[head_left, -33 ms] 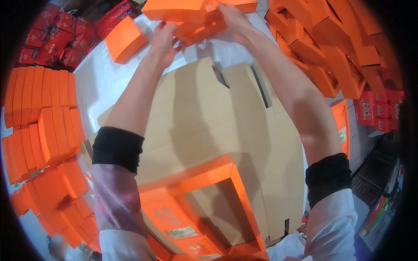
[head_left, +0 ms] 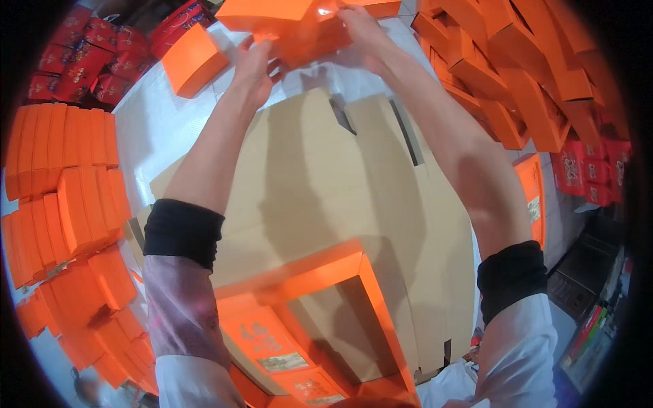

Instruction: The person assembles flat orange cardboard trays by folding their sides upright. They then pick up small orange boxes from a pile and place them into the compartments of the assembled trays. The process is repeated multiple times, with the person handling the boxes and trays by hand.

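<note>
At the far edge of the table I have both arms stretched out to a bright orange cardboard box [head_left: 304,46], with another orange box [head_left: 265,15] lying over or behind it. My left hand [head_left: 254,71] has its curled fingers at the near box's left end, thumb upward. My right hand [head_left: 364,32] grips around the right end, fingertips on its upper edge. The far side of the boxes is cut off by the picture's rim. Close to my body, an open orange tray-like box [head_left: 364,272] holds smaller orange printed boxes [head_left: 262,334] in its left part.
Brown cardboard [head_left: 320,204] with slots covers much of the white table [head_left: 153,129]. A single orange box [head_left: 194,61] lies left of my hands. Orange boxes are stacked at left [head_left: 61,143] and piled at right [head_left: 500,75]. Red bags [head_left: 85,64] fill the far left.
Both hands and the orange box between them have shifted very slightly toward the far left. The box's near face looks more level and closed than before.
</note>
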Demonstrator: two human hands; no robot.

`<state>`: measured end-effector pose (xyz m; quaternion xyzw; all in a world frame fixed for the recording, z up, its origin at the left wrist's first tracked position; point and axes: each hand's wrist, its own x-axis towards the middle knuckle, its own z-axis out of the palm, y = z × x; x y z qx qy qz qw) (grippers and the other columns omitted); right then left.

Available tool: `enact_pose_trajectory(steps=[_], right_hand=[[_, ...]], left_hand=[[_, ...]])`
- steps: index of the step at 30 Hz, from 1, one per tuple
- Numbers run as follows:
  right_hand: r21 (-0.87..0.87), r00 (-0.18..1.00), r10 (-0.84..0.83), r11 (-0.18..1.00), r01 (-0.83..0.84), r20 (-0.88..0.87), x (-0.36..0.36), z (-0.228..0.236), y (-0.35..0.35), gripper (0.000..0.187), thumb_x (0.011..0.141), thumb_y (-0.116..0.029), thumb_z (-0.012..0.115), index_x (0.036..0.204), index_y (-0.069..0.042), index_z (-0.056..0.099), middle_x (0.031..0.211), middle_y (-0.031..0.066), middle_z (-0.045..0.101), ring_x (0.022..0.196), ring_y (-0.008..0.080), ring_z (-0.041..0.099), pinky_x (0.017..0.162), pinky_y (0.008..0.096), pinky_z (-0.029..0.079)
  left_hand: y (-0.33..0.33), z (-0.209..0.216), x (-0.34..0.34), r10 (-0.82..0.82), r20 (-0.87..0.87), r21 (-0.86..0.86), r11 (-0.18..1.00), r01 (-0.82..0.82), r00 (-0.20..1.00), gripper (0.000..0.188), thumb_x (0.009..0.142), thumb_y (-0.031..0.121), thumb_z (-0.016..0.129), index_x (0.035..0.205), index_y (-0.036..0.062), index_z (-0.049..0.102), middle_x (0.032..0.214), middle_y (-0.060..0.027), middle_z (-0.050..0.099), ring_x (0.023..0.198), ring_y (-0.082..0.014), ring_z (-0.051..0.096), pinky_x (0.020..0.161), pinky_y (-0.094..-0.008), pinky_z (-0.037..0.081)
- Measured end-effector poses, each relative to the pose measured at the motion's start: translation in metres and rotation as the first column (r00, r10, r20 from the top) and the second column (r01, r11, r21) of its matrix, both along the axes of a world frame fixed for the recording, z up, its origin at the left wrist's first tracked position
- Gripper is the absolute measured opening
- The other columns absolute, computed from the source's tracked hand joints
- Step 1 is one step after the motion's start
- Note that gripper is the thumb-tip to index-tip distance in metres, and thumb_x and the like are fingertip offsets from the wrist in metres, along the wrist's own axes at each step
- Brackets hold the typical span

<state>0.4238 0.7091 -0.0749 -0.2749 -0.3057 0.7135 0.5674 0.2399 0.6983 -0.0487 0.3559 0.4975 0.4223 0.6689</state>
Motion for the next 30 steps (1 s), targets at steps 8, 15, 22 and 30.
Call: enact_pose_trajectory(steps=[8, 15, 22, 30], right_hand=[[0.039, 0.762, -0.265, 0.953, 0.301, 0.591, -0.058, 0.044, -0.089, 0.025, 0.087, -0.011, 0.043, 0.111, -0.004, 0.048, 0.113, 0.0073, 0.049, 0.103, 0.0155, 0.046, 0.085, 0.0311, 0.040], [-0.049, 0.885, -0.375, 0.914, 0.403, 0.276, -0.082, 0.084, -0.175, 0.028, 0.086, -0.004, 0.042, 0.113, -0.006, 0.043, 0.114, 0.0057, 0.047, 0.103, 0.0174, 0.046, 0.094, 0.0365, 0.035], [-0.206, 0.929, -0.253, 0.958, 0.201, -0.271, -0.067, 0.136, -0.281, 0.048, 0.089, -0.032, 0.051, 0.129, -0.009, 0.037, 0.131, 0.0040, 0.039, 0.119, 0.0183, 0.040, 0.096, 0.0356, 0.036], [-0.240, 0.889, -0.441, 0.856, 0.458, 0.123, -0.076, 0.152, -0.378, 0.045, 0.093, -0.035, 0.044, 0.127, -0.006, 0.042, 0.124, 0.0066, 0.051, 0.112, 0.0211, 0.050, 0.095, 0.0377, 0.041]], left_hand=[[-0.041, 0.015, -0.031, 0.095, 0.200, 0.061, 0.992, -0.109, 0.975, 0.017, 0.086, 0.016, 0.045, 0.103, 0.0172, 0.045, 0.108, 0.0018, 0.051, 0.105, -0.0168, 0.047, 0.089, -0.0485, 0.036], [-0.116, 0.078, -0.046, 0.100, 0.025, 0.207, 0.973, -0.103, 0.995, 0.027, 0.083, 0.017, 0.053, 0.106, 0.0097, 0.041, 0.110, -0.0035, 0.050, 0.102, -0.0154, 0.049, 0.086, -0.0403, 0.041], [-0.242, 0.098, -0.085, 0.072, -0.143, 0.353, 0.935, -0.017, 0.987, 0.028, 0.079, 0.003, 0.058, 0.101, 0.0071, 0.040, 0.091, -0.0011, 0.045, 0.090, -0.0109, 0.048, 0.076, -0.0252, 0.041], [-0.343, 0.142, -0.188, 0.440, -0.019, 0.127, 0.892, -0.435, 0.898, 0.031, 0.082, 0.006, 0.057, 0.108, 0.0033, 0.040, 0.100, -0.0037, 0.047, 0.087, -0.0118, 0.049, 0.077, -0.0276, 0.043]])
